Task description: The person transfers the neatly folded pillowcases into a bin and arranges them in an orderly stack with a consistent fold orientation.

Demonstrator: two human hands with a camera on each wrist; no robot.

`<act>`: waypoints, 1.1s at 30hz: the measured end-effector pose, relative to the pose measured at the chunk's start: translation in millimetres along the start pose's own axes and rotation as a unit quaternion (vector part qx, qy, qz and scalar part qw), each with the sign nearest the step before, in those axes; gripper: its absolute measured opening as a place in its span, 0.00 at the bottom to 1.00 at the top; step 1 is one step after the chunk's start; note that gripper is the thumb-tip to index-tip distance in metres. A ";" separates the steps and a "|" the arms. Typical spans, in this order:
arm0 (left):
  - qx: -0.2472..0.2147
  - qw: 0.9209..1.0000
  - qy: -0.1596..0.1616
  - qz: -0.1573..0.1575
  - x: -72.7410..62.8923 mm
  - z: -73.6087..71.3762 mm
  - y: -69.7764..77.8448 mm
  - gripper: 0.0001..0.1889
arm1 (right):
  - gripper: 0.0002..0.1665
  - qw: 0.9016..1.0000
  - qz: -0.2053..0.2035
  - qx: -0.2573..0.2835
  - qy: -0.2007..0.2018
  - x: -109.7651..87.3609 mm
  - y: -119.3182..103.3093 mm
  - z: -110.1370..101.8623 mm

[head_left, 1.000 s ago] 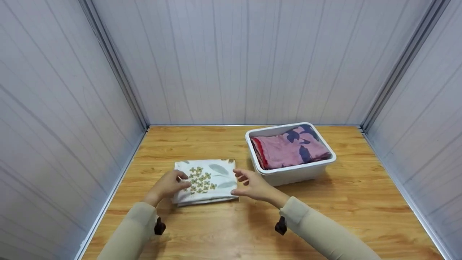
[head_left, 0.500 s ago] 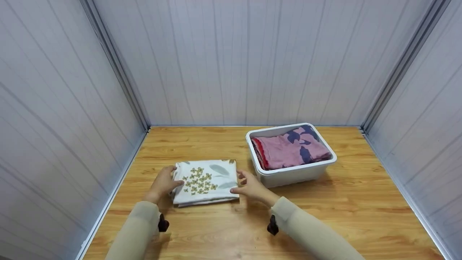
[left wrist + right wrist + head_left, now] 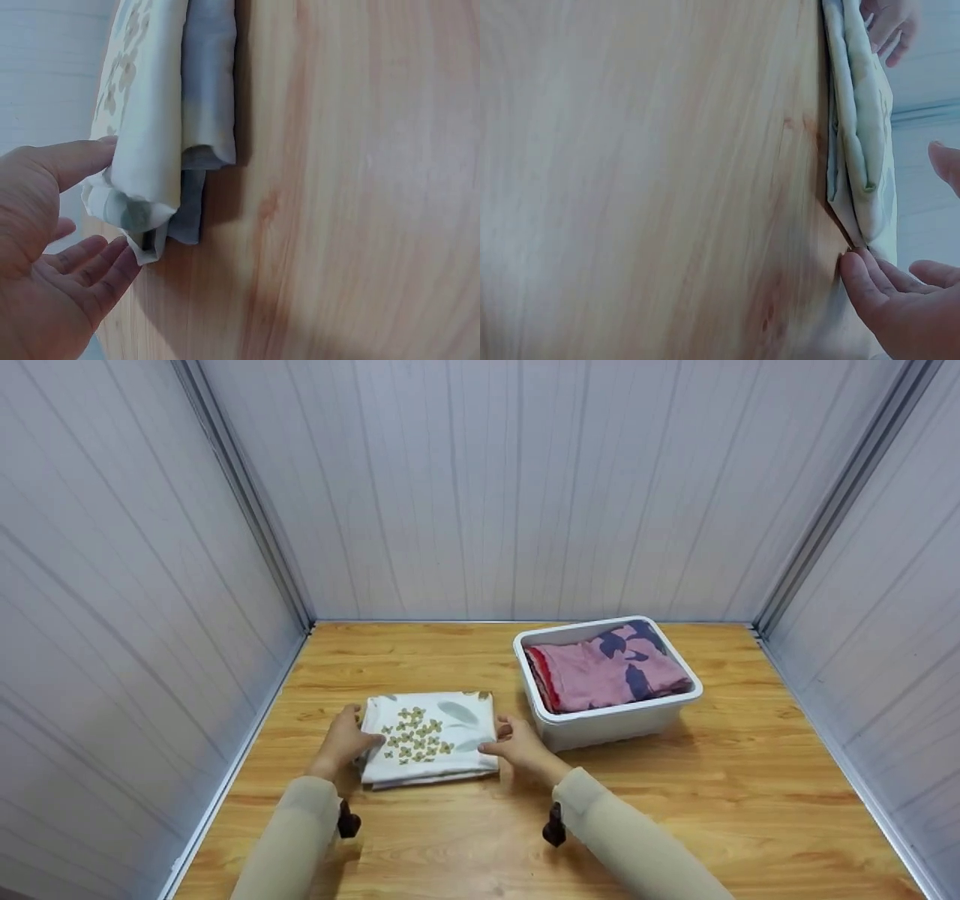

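Observation:
A folded white cloth (image 3: 427, 739) with small gold flowers and grey-green leaves lies flat on the wooden table. At its left end, my left hand (image 3: 347, 744) holds the layers, its thumb on top and the other fingers at the lower edge. My right hand (image 3: 525, 746) is at the opposite end. In the right wrist view, the right fingertips (image 3: 859, 262) touch the cloth's end low down near the table, while the thumb (image 3: 946, 163) stands off it. The left wrist view shows the loose folded layers (image 3: 154, 217) between the left thumb and fingers.
Behind and to the right of the cloth stands a white plastic bin (image 3: 611, 727). Inside it lie folded fabrics, a pink one with dark blue shapes (image 3: 600, 671) on top and red edges at its left. Pale panel walls (image 3: 480, 495) enclose the table (image 3: 450, 847) on three sides.
The left hand has shifted from above the cloth to its left end, thumb on top. The right hand has moved slightly, its fingers now against the right end. The cloth has stayed in place.

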State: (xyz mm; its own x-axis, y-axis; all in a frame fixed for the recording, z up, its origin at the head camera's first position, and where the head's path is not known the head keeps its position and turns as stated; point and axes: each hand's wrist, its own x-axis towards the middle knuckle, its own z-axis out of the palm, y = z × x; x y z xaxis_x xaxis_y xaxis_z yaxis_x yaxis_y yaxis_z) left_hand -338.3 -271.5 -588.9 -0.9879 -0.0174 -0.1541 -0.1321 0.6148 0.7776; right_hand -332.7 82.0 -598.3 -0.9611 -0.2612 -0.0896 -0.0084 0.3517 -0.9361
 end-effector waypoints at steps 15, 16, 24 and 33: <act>-0.186 0.979 -0.033 -0.079 -5.3 8.0 11.4 0.40 | 0.25 0.995 0.061 0.077 0.031 11.5 -4.8 20.8; -0.187 0.979 -0.034 -0.078 -6.1 8.2 12.0 0.38 | 0.23 0.994 0.067 0.077 0.033 12.5 -5.2 21.8; -0.156 0.987 -0.011 -0.047 -0.1 10.5 14.2 0.36 | 0.21 0.993 0.089 0.075 0.034 12.1 -7.1 26.6; -0.188 0.981 -0.007 -0.049 3.7 8.3 21.6 0.36 | 0.35 0.992 0.066 0.096 0.055 13.0 -10.6 31.3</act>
State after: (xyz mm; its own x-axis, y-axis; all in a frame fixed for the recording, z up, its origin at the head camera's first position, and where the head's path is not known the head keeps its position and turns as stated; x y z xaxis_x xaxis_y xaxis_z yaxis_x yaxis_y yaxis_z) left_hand -344.2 -251.7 -577.7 -0.9679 -0.0495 -0.2465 -0.2504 0.2760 0.9279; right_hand -336.5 46.7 -600.2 -0.9749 -0.1205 -0.1871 0.1613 0.1965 -0.9671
